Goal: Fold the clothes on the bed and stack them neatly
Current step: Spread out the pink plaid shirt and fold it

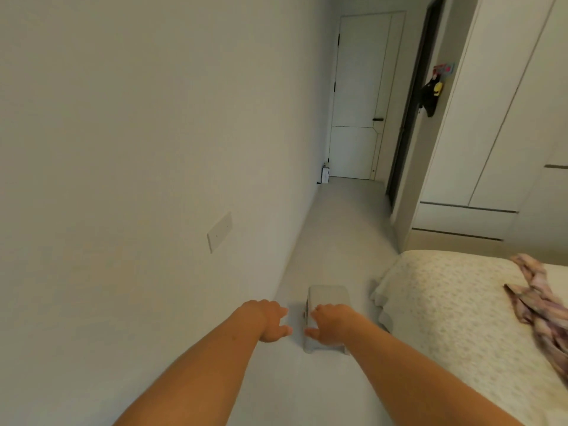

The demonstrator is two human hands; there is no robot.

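Left hand (270,321): held out over the floor (335,229), fingers loose and spread, holding nothing.
Right hand (333,325): fingers relaxed, over the small grey stool (327,298) (contact unclear).
Bed (455,305): right of the stool, cream patterned cover.
Clothes (541,305): crumpled pinkish heap on the bed, far right, well apart from both hands.

Both hands (272,321) (330,325) empty, outstretched over floor; crumpled garment (534,305) on bed (445,302).

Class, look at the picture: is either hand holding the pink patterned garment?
No: the garment lies on the bed, while both the left hand and right hand reach toward the floor.
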